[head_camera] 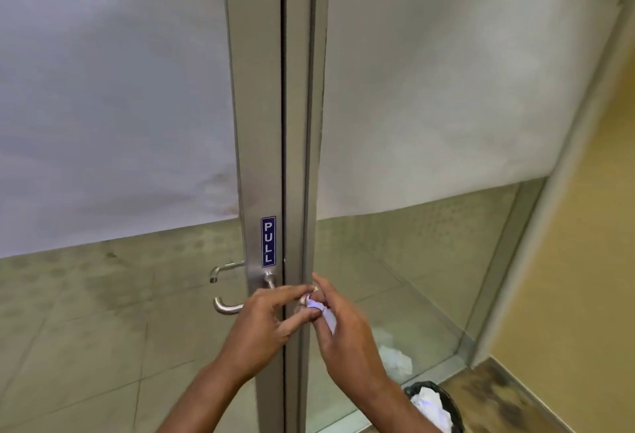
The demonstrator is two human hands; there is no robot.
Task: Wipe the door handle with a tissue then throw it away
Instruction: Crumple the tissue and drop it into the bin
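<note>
A metal lever door handle (270, 280) sticks out of the grey door frame (261, 123) just under a blue PULL sticker (268, 241). My two hands meet right below and to the right of it. A small white tissue (321, 309) is pinched between them. My right hand (340, 333) grips the tissue. My left hand (268, 322) touches its upper end with thumb and fingertips. The handle's near end is partly hidden behind my left fingers.
A second handle (225, 305) shows through the glass on the far side. A black-lined waste bin (434, 405) with crumpled white paper stands on the floor at lower right. A yellow wall (567, 278) lies to the right of the glass panel (429, 106).
</note>
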